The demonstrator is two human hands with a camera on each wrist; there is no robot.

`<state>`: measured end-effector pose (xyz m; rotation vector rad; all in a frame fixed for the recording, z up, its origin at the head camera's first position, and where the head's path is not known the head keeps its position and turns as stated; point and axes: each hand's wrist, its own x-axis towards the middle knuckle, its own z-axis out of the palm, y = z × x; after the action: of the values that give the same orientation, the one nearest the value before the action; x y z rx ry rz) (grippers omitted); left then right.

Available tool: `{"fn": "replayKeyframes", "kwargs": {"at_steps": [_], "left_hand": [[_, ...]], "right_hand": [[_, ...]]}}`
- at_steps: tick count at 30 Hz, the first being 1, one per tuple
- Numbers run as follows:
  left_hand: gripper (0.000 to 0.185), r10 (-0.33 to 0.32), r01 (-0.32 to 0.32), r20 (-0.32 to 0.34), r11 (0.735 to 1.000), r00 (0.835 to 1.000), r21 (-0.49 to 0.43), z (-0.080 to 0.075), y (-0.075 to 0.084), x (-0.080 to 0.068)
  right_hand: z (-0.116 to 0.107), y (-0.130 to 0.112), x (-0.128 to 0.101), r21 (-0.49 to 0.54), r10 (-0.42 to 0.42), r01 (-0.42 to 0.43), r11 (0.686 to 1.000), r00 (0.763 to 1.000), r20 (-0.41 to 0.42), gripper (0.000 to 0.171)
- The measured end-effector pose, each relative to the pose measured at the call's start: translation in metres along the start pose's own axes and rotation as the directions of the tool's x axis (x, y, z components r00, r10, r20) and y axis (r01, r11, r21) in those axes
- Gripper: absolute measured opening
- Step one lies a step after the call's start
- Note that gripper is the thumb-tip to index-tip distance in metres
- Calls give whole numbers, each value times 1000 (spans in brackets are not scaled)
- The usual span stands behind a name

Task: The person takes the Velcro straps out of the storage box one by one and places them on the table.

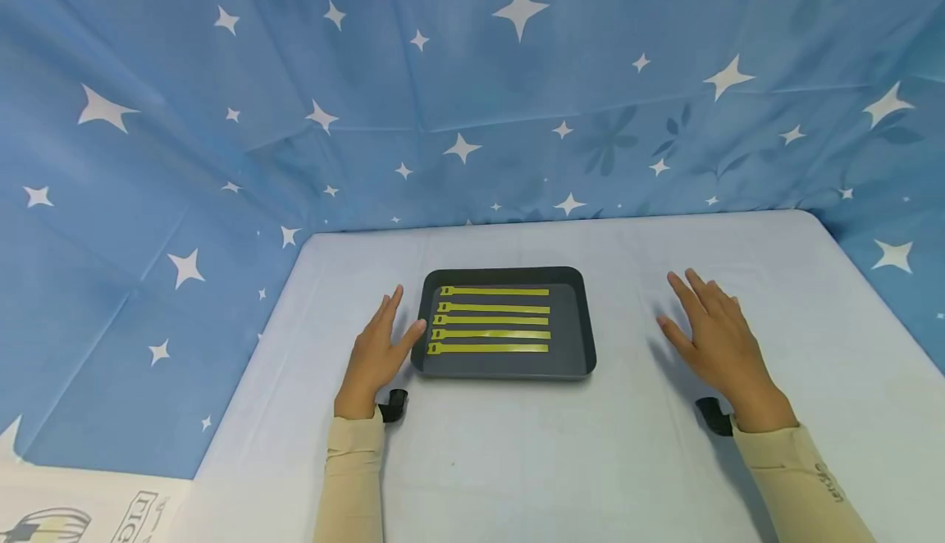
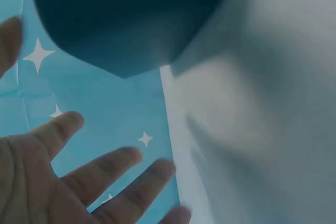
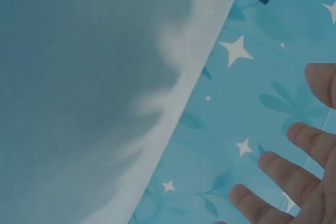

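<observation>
A dark grey shallow tray (image 1: 571, 338) lies on the white-covered table, and in it several yellow cable straps (image 1: 493, 321) lie side by side in rows, slotted heads to the left. My left hand (image 1: 375, 354) is beside the tray's left end, fingers spread, its thumb tip overlapping the rim in the head view. Well to the right of the tray, my right hand (image 1: 719, 346) hovers over the cloth with fingers extended, holding nothing. The left wrist view has the tray (image 2: 126, 24) as a large dark shape above the spread fingers; only a dark corner shows in the right wrist view.
A blue curtain (image 1: 443, 84) with white stars rises behind the table and along its left side. White cloth (image 1: 517, 453) covers the tabletop. A printed pale sheet (image 1: 89, 510) shows at the lower left. Each wrist carries a small black camera mount.
</observation>
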<state>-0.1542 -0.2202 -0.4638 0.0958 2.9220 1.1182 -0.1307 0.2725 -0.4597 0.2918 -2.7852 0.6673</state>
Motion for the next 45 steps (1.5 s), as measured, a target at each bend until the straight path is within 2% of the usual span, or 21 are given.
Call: {"fn": "replayKeyframes", "kwargs": {"at_steps": [3, 6, 9, 13, 16, 19, 23, 30, 38, 45], "left_hand": [[85, 2, 4, 58, 996, 998, -91, 0, -1, 2], [78, 13, 9, 105, 978, 994, -208, 0, -2, 4], [69, 29, 23, 148, 941, 989, -336, 0, -5, 5], [63, 32, 65, 193, 876, 981, -478, 0, -8, 8], [62, 34, 88, 211, 834, 977, -544, 2, -12, 9], [61, 38, 99, 220, 811, 975, -577, 5, -15, 11], [60, 40, 102, 224, 804, 974, -586, 7, -18, 12], [61, 60, 95, 232, 793, 971, -601, 12, -29, 12], [62, 65, 93, 232, 788, 970, -608, 13, -34, 13], [64, 51, 102, 230, 790, 972, -604, 13, -32, 14]], "right_hand": [[-1, -4, 2, -23, -36, 35, 999, 999, -39, 76], [-2, -9, 5, -38, -67, 64, 997, 995, -74, 78], [-3, -15, 9, -25, -76, 74, 997, 993, -93, 79], [-5, -24, 13, 0, -59, 60, 998, 993, -104, 76], [-4, -30, 17, 5, -52, 53, 999, 991, -121, 71], [-2, -36, 21, 17, -64, 67, 998, 986, -153, 65], [0, -43, 25, 72, -66, 79, 994, 983, -169, 56], [5, -53, 31, 193, -95, 123, 973, 984, -150, 46], [16, -68, 40, 326, -106, 135, 936, 989, -106, 40], [24, -84, 45, 441, -106, 116, 890, 993, -49, 35]]}}
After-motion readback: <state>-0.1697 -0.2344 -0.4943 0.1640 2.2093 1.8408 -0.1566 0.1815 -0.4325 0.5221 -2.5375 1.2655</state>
